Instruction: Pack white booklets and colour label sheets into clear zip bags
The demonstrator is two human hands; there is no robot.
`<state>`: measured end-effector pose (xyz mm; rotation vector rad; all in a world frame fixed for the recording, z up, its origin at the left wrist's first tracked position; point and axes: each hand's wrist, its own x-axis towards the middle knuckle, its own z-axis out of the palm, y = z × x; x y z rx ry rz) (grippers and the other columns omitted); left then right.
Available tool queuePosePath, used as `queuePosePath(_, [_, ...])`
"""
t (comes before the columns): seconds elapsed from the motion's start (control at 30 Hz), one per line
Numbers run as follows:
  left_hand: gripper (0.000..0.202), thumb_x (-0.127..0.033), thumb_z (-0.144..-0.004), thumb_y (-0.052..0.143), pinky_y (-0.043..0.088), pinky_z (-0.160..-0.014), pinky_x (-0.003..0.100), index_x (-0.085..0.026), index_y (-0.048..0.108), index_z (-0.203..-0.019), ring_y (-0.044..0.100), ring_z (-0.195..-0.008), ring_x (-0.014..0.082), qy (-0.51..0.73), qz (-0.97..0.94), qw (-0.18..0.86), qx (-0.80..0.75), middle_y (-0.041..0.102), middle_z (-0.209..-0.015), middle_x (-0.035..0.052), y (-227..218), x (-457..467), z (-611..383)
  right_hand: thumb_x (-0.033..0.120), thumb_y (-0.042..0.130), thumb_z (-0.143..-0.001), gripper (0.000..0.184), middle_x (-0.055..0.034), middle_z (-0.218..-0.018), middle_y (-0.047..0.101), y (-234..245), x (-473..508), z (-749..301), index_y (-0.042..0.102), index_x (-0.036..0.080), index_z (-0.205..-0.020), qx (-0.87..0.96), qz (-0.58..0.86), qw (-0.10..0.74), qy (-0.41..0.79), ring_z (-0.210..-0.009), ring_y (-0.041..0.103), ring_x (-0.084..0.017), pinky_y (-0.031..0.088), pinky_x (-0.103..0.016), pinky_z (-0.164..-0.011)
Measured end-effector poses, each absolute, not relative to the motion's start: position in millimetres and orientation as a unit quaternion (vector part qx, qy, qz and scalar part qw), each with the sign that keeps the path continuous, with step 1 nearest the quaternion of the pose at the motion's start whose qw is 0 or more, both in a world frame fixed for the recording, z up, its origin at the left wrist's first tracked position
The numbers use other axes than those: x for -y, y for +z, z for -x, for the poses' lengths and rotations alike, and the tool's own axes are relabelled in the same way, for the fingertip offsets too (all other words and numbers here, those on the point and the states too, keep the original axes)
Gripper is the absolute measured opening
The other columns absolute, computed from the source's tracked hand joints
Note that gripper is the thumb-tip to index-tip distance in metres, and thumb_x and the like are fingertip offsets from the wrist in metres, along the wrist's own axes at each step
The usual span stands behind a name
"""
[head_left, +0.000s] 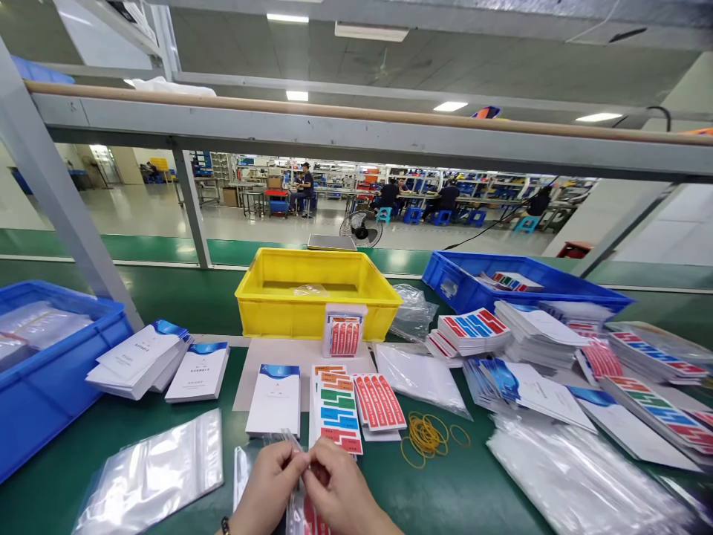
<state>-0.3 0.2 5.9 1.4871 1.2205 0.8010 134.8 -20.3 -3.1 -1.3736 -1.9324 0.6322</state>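
Note:
My left hand and my right hand meet at the bottom middle, fingers pinched on the top edge of a clear plastic bag with red label sheets inside. Just beyond the hands lie a white booklet with a blue corner, a sheet of multicoloured labels and a stack of red label sheets. A heap of yellow rubber bands lies to the right of them on the green table.
A yellow bin stands behind with a pack of red labels leaning on it. Blue bins flank it. Booklet stacks, clear bags and label stacks cover the sides. Distant people sit at benches.

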Motion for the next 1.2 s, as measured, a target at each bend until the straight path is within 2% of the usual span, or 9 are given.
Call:
queuePosePath(0.27, [0.034, -0.039, -0.075, 0.043, 0.026, -0.053, 0.024, -0.02, 0.034, -0.048, 0.035, -0.054, 0.0123, 0.269, -0.67, 0.48, -0.499, 0.038, -0.051, -0.004, 12, 3, 2, 0.019, 0.036, -0.079, 0.028, 0.0006, -0.054, 0.046, -8, 16, -137, 0.039, 0.018, -0.052, 0.766, 0.534, 0.299, 0.195, -0.051, 0.043, -0.011, 0.026, -0.023, -0.048])
queuePosePath(0.4, [0.033, -0.036, -0.07, 0.045, 0.022, -0.05, 0.024, -0.02, 0.029, -0.046, 0.029, -0.051, 0.0105, 0.268, -0.642, 0.51, -0.505, 0.031, -0.049, -0.0054, 14, 3, 1, 0.019, 0.032, -0.082, 0.03, -0.0006, -0.055, 0.045, -3, 9, -144, 0.039, 0.019, -0.053, 0.737, 0.589, 0.304, 0.128, -0.053, 0.044, -0.013, 0.029, -0.024, -0.051])
queuePosePath(0.53, [0.035, -0.039, -0.069, 0.046, 0.019, -0.047, 0.023, -0.021, 0.028, -0.045, 0.024, -0.048, 0.0088, 0.291, -0.59, 0.541, -0.523, 0.026, -0.047, -0.0069, 13, -5, 4, 0.03, 0.045, -0.08, 0.016, -0.0055, -0.075, 0.053, 4, 16, -144, 0.052, 0.017, -0.083, 0.762, 0.538, 0.338, 0.122, -0.069, 0.051, -0.018, 0.04, -0.027, -0.061])
queuePosePath(0.6, [0.035, -0.04, -0.069, 0.046, 0.019, -0.046, 0.023, -0.021, 0.029, -0.045, 0.023, -0.047, 0.0082, 0.298, -0.576, 0.55, -0.526, 0.026, -0.046, -0.0074, 13, -9, 8, 0.033, 0.054, -0.073, 0.03, -0.0083, -0.086, 0.054, 5, 22, -141, 0.051, 0.016, -0.098, 0.797, 0.497, 0.328, 0.105, -0.077, 0.052, -0.021, 0.042, -0.031, -0.065])
queuePosePath(0.73, [0.035, -0.043, -0.077, 0.042, 0.026, -0.044, 0.022, -0.02, 0.038, -0.051, 0.03, -0.044, 0.0096, 0.325, -0.567, 0.545, -0.525, 0.033, -0.045, -0.0065, 19, -10, 16, 0.017, 0.037, -0.082, 0.019, -0.0066, -0.074, 0.057, 6, 25, -142, 0.055, 0.018, -0.089, 0.832, 0.461, 0.289, 0.113, -0.067, 0.052, -0.018, 0.041, -0.029, -0.06])
queuePosePath(0.8, [0.026, -0.038, -0.08, 0.041, 0.039, -0.059, 0.026, -0.018, 0.053, -0.068, 0.047, -0.061, 0.0148, 0.38, -0.633, 0.462, -0.491, 0.053, -0.062, 0.0004, 26, -6, 21, 0.014, 0.033, -0.085, 0.023, -0.005, -0.07, 0.057, 9, 22, -147, 0.056, 0.018, -0.084, 0.821, 0.457, 0.295, 0.172, -0.064, 0.052, -0.016, 0.04, -0.026, -0.06])
queuePosePath(0.9, [0.016, -0.025, -0.078, 0.048, 0.036, -0.086, 0.033, -0.021, 0.059, -0.09, 0.049, -0.094, 0.0209, 0.348, -0.785, 0.345, -0.38, 0.061, -0.09, 0.0056, 35, -2, 27, 0.015, 0.039, -0.084, 0.019, -0.0006, -0.067, 0.056, 19, 18, -160, 0.054, 0.018, -0.072, 0.793, 0.455, 0.271, 0.302, -0.063, 0.052, -0.012, 0.039, -0.022, -0.06])
queuePosePath(1.07, [0.011, -0.019, -0.073, 0.054, 0.036, -0.066, 0.026, -0.017, 0.056, -0.062, 0.049, -0.068, 0.0153, 0.171, -0.836, 0.319, -0.412, 0.056, -0.068, 0.0016, 37, -3, 31, 0.02, 0.06, -0.071, 0.02, 0.0029, -0.065, 0.049, 39, 15, -180, 0.047, 0.017, -0.056, 0.793, 0.416, 0.217, 0.388, -0.064, 0.048, -0.011, 0.038, -0.021, -0.06])
queuePosePath(1.2, [0.019, -0.02, -0.074, 0.049, 0.027, -0.054, 0.022, -0.017, 0.05, -0.056, 0.041, -0.057, 0.0111, 0.145, -0.821, 0.363, -0.415, 0.047, -0.056, -0.0036, 33, -6, 32, 0.022, 0.05, -0.082, 0.02, -0.0021, -0.086, 0.053, 47, 5, -174, 0.053, 0.017, -0.062, 0.813, 0.402, 0.25, 0.339, -0.081, 0.051, -0.014, 0.041, -0.026, -0.073])
